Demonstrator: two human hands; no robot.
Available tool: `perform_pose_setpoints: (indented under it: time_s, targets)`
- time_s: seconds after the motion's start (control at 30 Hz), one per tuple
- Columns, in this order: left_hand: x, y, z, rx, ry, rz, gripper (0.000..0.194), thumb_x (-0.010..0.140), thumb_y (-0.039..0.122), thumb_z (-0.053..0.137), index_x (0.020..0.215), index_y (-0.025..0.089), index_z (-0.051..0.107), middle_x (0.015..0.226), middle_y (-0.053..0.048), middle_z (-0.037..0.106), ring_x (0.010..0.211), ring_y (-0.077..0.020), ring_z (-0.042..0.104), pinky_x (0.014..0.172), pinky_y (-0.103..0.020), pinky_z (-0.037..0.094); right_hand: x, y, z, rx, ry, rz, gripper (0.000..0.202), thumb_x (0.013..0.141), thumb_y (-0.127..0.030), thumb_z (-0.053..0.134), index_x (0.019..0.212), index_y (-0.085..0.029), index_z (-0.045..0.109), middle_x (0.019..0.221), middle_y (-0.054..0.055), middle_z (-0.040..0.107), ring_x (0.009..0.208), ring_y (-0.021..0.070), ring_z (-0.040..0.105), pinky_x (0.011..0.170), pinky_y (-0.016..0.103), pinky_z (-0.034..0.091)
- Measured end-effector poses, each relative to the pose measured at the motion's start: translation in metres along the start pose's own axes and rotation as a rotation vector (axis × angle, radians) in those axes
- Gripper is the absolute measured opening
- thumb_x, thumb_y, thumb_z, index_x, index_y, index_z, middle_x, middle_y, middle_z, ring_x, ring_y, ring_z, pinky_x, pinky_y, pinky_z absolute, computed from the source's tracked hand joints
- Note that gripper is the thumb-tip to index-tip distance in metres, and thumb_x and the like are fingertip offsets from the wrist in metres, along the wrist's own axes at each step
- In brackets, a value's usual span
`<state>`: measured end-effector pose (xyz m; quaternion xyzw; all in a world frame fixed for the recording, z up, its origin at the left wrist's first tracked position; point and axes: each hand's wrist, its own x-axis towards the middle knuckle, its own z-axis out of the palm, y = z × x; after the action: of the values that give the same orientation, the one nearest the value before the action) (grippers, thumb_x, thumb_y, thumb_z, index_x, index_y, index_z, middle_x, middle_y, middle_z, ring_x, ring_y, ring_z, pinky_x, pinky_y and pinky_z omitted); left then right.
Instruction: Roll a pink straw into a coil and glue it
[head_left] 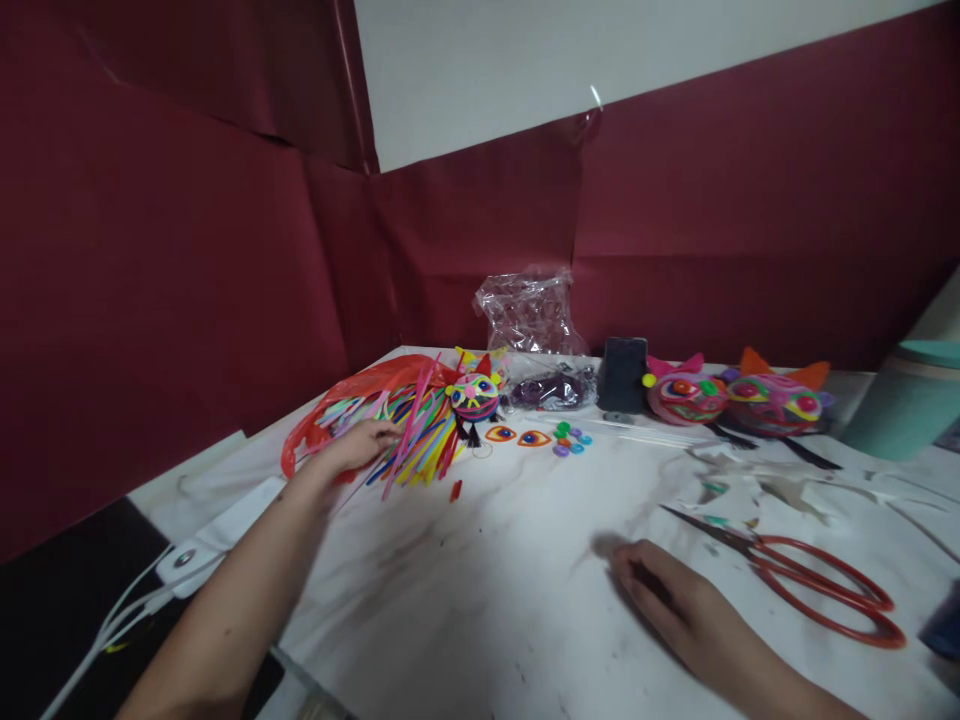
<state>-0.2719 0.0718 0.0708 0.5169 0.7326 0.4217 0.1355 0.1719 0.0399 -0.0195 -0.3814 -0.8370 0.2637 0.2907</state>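
The landmark is the pile of coloured strips (426, 440), which lies on the table (450, 620), partly within a red plastic bag (386, 375). The left hand (364, 443) is at the pile's near left side, fingers extended and close together among the strips; whether a strip is pinched cannot be told. The right hand (679, 605) is well to the right of the pile and nearer the wearer, fingers loosely curled in a narrow shape; its fingertips are blurred, so whether it holds anything cannot be told.

Beside the pile's right end sits a round decorated figure (477, 400). Further right of the pile lie two eye-shaped pieces (534, 438) and a cluster of small coloured rings (576, 440). A red scrap (456, 490) is just in front of the pile. Scissors (757, 552) lie far to the pile's right, beyond the right hand, near white scraps (795, 495).

On handling, in this inspector's judgement: the strips overlap and point several ways, so one is best pinched near a free end and drawn out lengthwise, slowly. A sideways pull could drag neighbouring strips, or disturb the figure against the pile.
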Motion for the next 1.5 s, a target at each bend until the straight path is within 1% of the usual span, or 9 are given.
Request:
perform_pose_setpoints:
  time_s: [0.13, 0.27, 0.43, 0.57, 0.77, 0.87, 1.07, 1.3, 1.5]
  targets:
    - [0.006, -0.008, 0.013, 0.24, -0.164, -0.011, 0.022, 0.083, 0.029, 0.052, 0.099, 0.015, 0.058, 0.1, -0.005, 0.061, 0.085, -0.0159, 0.059, 0.075, -0.034, 0.049, 0.0, -0.002, -0.001, -0.014, 0.007, -0.015, 0.013, 0.086, -0.031, 0.04, 0.081, -0.022, 0.047, 0.073, 0.002, 0.058, 0.067, 0.0154, 0.056, 0.064, 0.025, 0.047]
    - [0.012, -0.009, 0.019, 0.433, -0.205, -0.043, 0.031, 0.084, 0.03, 0.051, 0.111, 0.014, 0.052, 0.11, -0.008, 0.056, 0.093, -0.0191, 0.057, 0.078, -0.04, 0.049, 0.0, -0.003, -0.001, -0.033, 0.006, -0.018, 0.013, 0.086, -0.031, 0.039, 0.081, -0.022, 0.047, 0.072, 0.001, 0.058, 0.065, 0.0146, 0.056, 0.062, 0.024, 0.047]
    - [0.023, -0.009, 0.008, 0.554, -0.159, -0.059, 0.031, 0.084, 0.03, 0.051, 0.111, 0.015, 0.052, 0.111, -0.007, 0.056, 0.094, -0.0195, 0.057, 0.078, -0.039, 0.049, 0.001, -0.002, 0.001, -0.045, 0.02, -0.046, 0.012, 0.086, -0.029, 0.04, 0.082, -0.022, 0.048, 0.072, 0.001, 0.058, 0.065, 0.0143, 0.057, 0.062, 0.024, 0.047]
    - [0.023, -0.012, -0.002, 0.573, -0.172, 0.016, 0.03, 0.084, 0.03, 0.05, 0.11, 0.014, 0.052, 0.108, -0.007, 0.057, 0.091, -0.0189, 0.057, 0.076, -0.038, 0.05, 0.001, -0.002, 0.001, -0.06, 0.026, -0.052, 0.013, 0.086, -0.029, 0.039, 0.081, -0.022, 0.048, 0.072, 0.001, 0.058, 0.064, 0.0144, 0.057, 0.062, 0.024, 0.048]
    - [0.015, -0.011, 0.009, 0.591, -0.332, 0.247, 0.027, 0.084, 0.029, 0.051, 0.107, 0.014, 0.054, 0.106, -0.007, 0.058, 0.089, -0.0176, 0.058, 0.076, -0.037, 0.05, -0.001, -0.003, 0.0, -0.066, 0.015, -0.062, 0.014, 0.086, -0.03, 0.038, 0.082, -0.021, 0.048, 0.072, 0.002, 0.058, 0.065, 0.0148, 0.057, 0.062, 0.024, 0.048]
    - [0.013, -0.013, 0.013, 0.628, -0.392, 0.319, 0.027, 0.084, 0.029, 0.05, 0.106, 0.014, 0.054, 0.106, -0.007, 0.058, 0.09, -0.0174, 0.058, 0.076, -0.038, 0.049, 0.0, -0.003, 0.0, -0.058, 0.019, -0.051, 0.014, 0.086, -0.03, 0.038, 0.083, -0.021, 0.048, 0.073, 0.002, 0.059, 0.066, 0.015, 0.058, 0.063, 0.024, 0.048]
    - [0.01, -0.023, 0.018, 0.683, -0.302, 0.395, 0.03, 0.084, 0.029, 0.05, 0.11, 0.014, 0.052, 0.11, -0.008, 0.056, 0.093, -0.0187, 0.057, 0.078, -0.04, 0.048, 0.0, -0.003, 0.0, -0.055, 0.013, -0.046, 0.014, 0.086, -0.031, 0.039, 0.082, -0.021, 0.049, 0.073, 0.002, 0.059, 0.067, 0.0149, 0.058, 0.064, 0.024, 0.048]
    - [0.001, -0.03, 0.018, 0.686, -0.389, 0.498, 0.027, 0.085, 0.029, 0.05, 0.107, 0.015, 0.054, 0.108, -0.007, 0.057, 0.091, -0.0174, 0.057, 0.078, -0.038, 0.049, 0.0, -0.001, -0.001, -0.027, 0.027, -0.015, 0.015, 0.086, -0.032, 0.04, 0.081, -0.021, 0.05, 0.073, 0.001, 0.06, 0.067, 0.0147, 0.058, 0.064, 0.024, 0.047]
    - [-0.005, -0.035, 0.019, 0.631, -0.354, 0.538, 0.024, 0.084, 0.029, 0.05, 0.102, 0.014, 0.056, 0.103, -0.006, 0.058, 0.088, -0.0164, 0.057, 0.076, -0.037, 0.049, 0.01, -0.01, -0.002, -0.039, -0.03, 0.034, 0.017, 0.086, -0.03, 0.039, 0.079, -0.02, 0.05, 0.072, 0.001, 0.059, 0.067, 0.0143, 0.057, 0.062, 0.023, 0.046]
